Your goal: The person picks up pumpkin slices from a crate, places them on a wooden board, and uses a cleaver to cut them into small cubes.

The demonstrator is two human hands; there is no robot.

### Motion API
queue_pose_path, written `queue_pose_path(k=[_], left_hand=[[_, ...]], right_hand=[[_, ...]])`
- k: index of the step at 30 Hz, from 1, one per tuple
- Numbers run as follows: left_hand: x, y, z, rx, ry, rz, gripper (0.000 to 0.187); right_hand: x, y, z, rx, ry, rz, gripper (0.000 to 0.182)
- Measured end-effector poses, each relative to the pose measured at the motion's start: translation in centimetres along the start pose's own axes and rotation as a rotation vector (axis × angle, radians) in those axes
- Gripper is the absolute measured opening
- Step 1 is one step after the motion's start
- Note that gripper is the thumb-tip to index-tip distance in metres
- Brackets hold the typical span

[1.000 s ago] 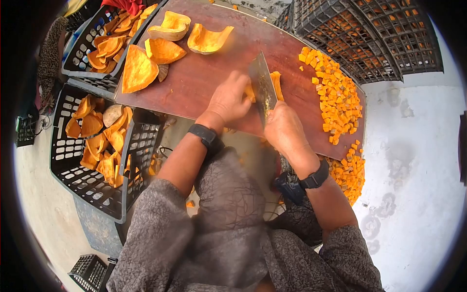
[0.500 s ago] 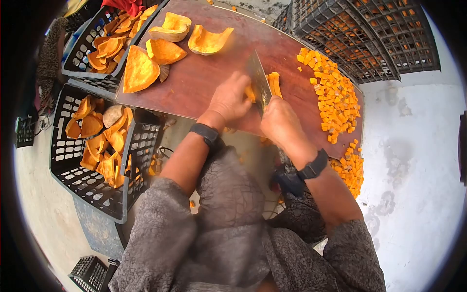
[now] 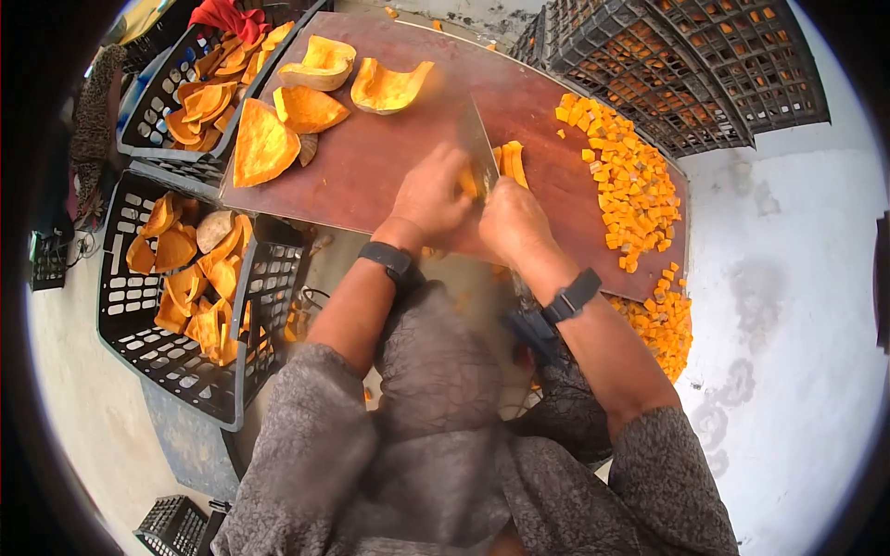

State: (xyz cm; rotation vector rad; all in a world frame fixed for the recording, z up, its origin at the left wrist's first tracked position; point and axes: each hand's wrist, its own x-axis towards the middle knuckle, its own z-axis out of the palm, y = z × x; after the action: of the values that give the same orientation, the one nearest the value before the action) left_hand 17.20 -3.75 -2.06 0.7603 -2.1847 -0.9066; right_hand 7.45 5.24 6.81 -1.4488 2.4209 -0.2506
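A cleaver (image 3: 485, 139) with a broad blade is held in my right hand (image 3: 515, 221), its handle hidden inside the closed fingers. The blade stands upright on the reddish-brown board (image 3: 371, 157), close beside my left hand (image 3: 432, 193). Bent fingers of that hand hold an orange pumpkin piece (image 3: 469, 182), which is mostly covered by the hand and blade. Just right of the blade lie cut pumpkin strips (image 3: 512, 165). Several large curved pumpkin chunks (image 3: 267, 144) rest at the board's far left.
Pumpkin cubes (image 3: 640, 190) are heaped along the board's right side, with more cubes (image 3: 660, 329) below its edge. Black crates (image 3: 243, 366) of pumpkin pieces stand at the left, another crate (image 3: 171, 139) behind. Stacked black crates (image 3: 686, 74) stand at the back right.
My right hand and the cleaver have moved a little left, closer to my left hand. The left hand keeps nearly the same place, and the view has shifted slightly.
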Motion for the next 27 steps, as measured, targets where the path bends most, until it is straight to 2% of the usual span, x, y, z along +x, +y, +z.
queue_pose_path(k=[4,8,10,12,15,20,22,24,26,27], left_hand=[[-0.1,-0.3,0.3,0.009,0.025,0.012,0.036],[-0.3,-0.5,0.4,0.001,0.012,0.069,0.035],[-0.1,-0.5,0.1,0.041,-0.073,0.070,0.034],[-0.1,-0.5,-0.3,0.019,-0.049,0.075,0.031],[0.0,-0.1,-0.2,-0.012,-0.029,0.083,0.030],[-0.4,0.3,-0.3,-0.003,-0.028,0.044,0.034],[0.0,0.4,-0.2,-0.065,-0.035,-0.053,0.035],[0.1,-0.3,0.3,-0.066,-0.037,-0.066,0.030],[0.3,-1.9,1.4,-0.063,0.140,0.049,0.017],[0.3,-2.0,1.3,-0.080,0.149,0.075,0.017]], right_hand=[[-1.9,0.7,-0.2,-0.004,-0.051,0.002,0.016],[-0.4,0.6,1.4,0.062,0.014,0.025,0.016],[0.6,0.3,1.3,0.111,0.065,0.013,0.017],[1.2,0.0,1.0,0.026,0.080,-0.066,0.017],[1.4,1.0,1.6,-0.030,0.052,-0.019,0.017],[1.0,3.6,-2.4,0.113,0.157,-0.067,0.024],[0.4,4.5,-5.2,0.096,0.226,-0.083,0.026],[0.2,6.0,-6.4,0.116,0.249,-0.062,0.027],[-0.2,7.6,-6.8,0.142,0.269,-0.041,0.028],[-0.3,8.6,-6.7,0.162,0.315,-0.043,0.028]])
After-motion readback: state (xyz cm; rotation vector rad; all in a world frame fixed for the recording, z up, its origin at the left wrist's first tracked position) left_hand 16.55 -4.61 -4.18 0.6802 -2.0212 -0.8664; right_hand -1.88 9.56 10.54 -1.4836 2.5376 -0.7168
